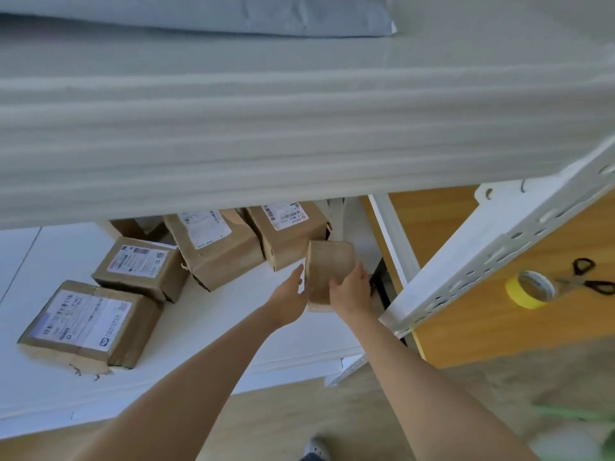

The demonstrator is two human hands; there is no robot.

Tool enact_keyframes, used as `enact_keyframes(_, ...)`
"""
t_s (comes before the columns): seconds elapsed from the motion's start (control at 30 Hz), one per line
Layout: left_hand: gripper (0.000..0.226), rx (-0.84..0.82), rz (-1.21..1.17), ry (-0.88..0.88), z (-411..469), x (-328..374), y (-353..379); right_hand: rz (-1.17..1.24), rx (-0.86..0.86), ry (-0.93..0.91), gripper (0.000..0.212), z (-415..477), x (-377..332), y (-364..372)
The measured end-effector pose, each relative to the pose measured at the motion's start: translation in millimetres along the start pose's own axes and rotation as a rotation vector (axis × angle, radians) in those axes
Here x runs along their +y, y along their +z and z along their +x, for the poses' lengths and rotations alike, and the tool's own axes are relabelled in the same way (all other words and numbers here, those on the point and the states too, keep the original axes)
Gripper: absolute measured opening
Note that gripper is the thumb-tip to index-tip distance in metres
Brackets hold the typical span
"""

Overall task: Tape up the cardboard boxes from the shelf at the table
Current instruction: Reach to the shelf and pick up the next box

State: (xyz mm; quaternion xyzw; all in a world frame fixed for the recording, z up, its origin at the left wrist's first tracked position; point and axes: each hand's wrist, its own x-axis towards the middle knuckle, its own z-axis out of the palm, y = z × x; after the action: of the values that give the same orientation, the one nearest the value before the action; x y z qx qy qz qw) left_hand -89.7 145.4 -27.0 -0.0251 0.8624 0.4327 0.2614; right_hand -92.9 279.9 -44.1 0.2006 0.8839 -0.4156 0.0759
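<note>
Down at the right end of the shelf, the small box sits tilted up, right grip curled round its near end, left grip open flat beside it. Held that low it could tip out, or clip the metal upright heading for the table

Two bare forearms end in an unadorned left hand and right hand. Nearer than the front edge of the shelf, a grey perforated shoe shows, with dark trouser fabric just beside it.
</note>
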Motion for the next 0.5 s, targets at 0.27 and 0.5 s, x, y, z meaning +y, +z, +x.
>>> enact_keyframes(0.27, 0.048, 0.056, -0.365, -0.076, -0.9, -8.0, 14.6, 0.108, -0.048, 0.009, 0.059, -5.2, 4.9, 2.5)
enact_keyframes(0.5, 0.043, 0.154, -0.533, -0.126, -42.9, -22.9, 6.7, 0.163, -0.109, -0.100, 0.062, -49.6, 6.1, 3.3)
